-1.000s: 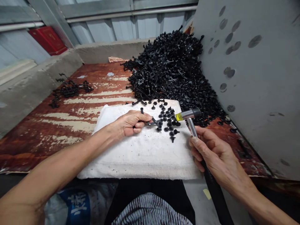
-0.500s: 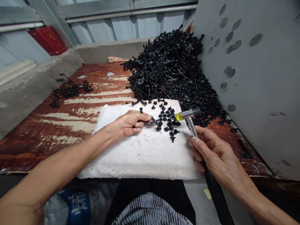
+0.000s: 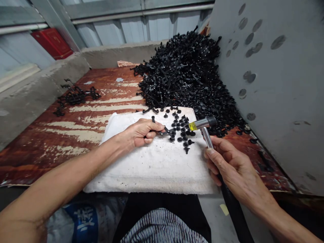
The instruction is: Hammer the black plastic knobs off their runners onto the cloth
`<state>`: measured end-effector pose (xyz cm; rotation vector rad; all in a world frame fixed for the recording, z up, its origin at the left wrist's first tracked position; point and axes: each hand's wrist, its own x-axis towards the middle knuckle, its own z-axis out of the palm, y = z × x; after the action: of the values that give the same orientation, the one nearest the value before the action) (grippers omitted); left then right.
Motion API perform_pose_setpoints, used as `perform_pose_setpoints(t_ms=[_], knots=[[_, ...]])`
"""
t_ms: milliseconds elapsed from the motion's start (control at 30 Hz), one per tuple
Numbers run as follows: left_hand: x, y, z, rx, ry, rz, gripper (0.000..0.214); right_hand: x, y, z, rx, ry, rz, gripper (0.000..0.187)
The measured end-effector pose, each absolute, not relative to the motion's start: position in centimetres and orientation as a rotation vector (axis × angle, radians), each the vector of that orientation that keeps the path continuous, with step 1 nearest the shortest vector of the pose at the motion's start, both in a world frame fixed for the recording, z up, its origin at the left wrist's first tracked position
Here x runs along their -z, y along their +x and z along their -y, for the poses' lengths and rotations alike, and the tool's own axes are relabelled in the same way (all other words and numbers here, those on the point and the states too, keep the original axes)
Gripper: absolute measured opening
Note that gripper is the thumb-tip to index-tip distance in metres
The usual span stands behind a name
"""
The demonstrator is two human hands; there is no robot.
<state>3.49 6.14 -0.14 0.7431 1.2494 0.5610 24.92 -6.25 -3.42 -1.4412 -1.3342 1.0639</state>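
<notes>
Pinching blk jointed part [image 3: 165, 131] w/ fingers of L hand [image 3: 144, 132], approx. 1 o'clock over white cloth [image 3: 149, 168], prob. to steady it; gripping hammer [image 3: 208, 137] high up w/ R hand [image 3: 227, 162], approx. 3 o'clock from part, prob. for control.

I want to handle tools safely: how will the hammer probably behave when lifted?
The hammer is probably top-heavy, since its head looks mostly metallic. It should be stiff: the neck runs straight and shiny. The black handle looks matte, so it may not slip.
</notes>
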Motion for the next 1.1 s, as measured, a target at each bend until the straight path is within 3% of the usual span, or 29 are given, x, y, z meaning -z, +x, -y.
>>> perform_pose_setpoints(t_ms=[133, 367, 500, 667, 800, 967, 1100], knots=[[-0.2, 3.7, -6.1, -0.543, 0.797, -1.304, 0.018, 2.8, 24.7, 5.9, -0.756, -1.464, 1.678, 0.033], [-0.8, 4.1, -5.8, -0.556, 0.887, -1.368, 0.022, 2.4, 24.2, 4.1, -0.106, -1.137, 1.995, 0.058], [-0.5, 4.0, -5.7, -0.569, 0.891, -1.367, 0.023, 2.2, 24.3, 3.6, -0.1, -1.156, 2.184, 0.058], [-0.2, 3.7, -5.9, -0.553, 0.875, -1.328, 0.02, 1.6, 23.9, 4.0, -0.022, -1.165, 1.953, 0.063], [-0.3, 3.8, -5.9, -0.565, 0.862, -1.363, 0.024, 1.6, 24.0, 3.8, -0.132, -1.196, 2.213, 0.058], [-0.2, 3.7, -6.0, -0.538, 0.875, -1.368, 0.022, 1.3, 23.9, 3.7, -0.071, -1.192, 2.01, 0.063], [0.0, 3.7, -6.0, -0.526, 0.891, -1.374, 0.024, 1.3, 24.1, 3.3, -0.157, -1.179, 2.203, 0.056]])
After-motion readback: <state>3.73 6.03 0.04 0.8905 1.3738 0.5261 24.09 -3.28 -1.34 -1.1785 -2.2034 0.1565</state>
